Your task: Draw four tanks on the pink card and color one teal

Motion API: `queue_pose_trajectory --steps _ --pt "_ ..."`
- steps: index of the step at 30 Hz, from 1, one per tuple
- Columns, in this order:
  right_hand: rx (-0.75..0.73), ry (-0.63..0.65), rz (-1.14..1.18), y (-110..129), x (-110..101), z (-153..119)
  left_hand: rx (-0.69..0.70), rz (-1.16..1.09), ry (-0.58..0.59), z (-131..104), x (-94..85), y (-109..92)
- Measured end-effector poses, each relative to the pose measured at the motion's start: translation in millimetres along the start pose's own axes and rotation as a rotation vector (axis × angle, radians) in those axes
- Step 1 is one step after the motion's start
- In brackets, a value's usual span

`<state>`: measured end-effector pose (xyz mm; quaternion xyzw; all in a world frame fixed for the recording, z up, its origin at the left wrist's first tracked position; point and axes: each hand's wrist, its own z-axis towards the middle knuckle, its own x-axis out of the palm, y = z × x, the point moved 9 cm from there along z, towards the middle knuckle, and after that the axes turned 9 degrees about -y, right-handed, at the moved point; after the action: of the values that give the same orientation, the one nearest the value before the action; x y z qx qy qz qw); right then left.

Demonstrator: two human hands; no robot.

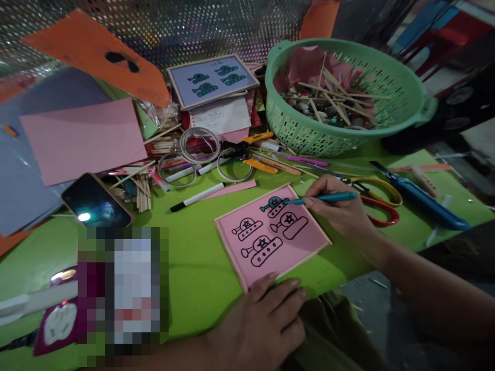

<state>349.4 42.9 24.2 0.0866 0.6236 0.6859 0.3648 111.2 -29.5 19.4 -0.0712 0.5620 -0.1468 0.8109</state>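
A pink card (235,252) with a thin pale wooden frame lies on the green table. It bears several black-outlined tank drawings; the top one is partly filled in teal. My right hand (340,206) is closed round a teal marker (332,197), whose tip is at the right side of that top tank. Flat against the card's lower edge rests my left hand (266,314), its fingers a little apart and nothing held in it.
Behind the card lie a black-and-white marker (199,196), tape rolls (200,146) and pliers (261,166). A green basket (336,136) of sticks stands at the back right, near scissors (382,211) and a blue cutter (429,201). A phone (96,201) is at left.
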Motion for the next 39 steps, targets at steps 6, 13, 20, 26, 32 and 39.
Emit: queue_pose_trajectory --steps 6,13,20,26,32,39 --pt "0.009 0.006 -0.017 -0.3 0.6 0.4 0.007 0.007 -0.034 0.6 -2.4 0.1" --pt "0.010 0.014 -0.050 2.2 2.6 1.3 -0.003 0.009 -0.053 1.7 -3.9 1.3" --pt "0.023 0.031 -0.047 -0.2 3.6 0.0 -0.005 0.011 -0.046 1.7 -3.5 1.0" --pt "0.028 0.067 -0.025 1.8 7.1 -0.8 0.007 0.008 0.019 0.2 1.1 -0.6" --pt "0.038 0.096 -0.014 2.0 9.4 -2.1 0.010 0.003 0.007 1.4 -2.2 -0.4" --pt "0.023 0.065 -0.029 2.4 7.0 -0.5 0.006 0.010 0.014 0.4 0.1 0.5"
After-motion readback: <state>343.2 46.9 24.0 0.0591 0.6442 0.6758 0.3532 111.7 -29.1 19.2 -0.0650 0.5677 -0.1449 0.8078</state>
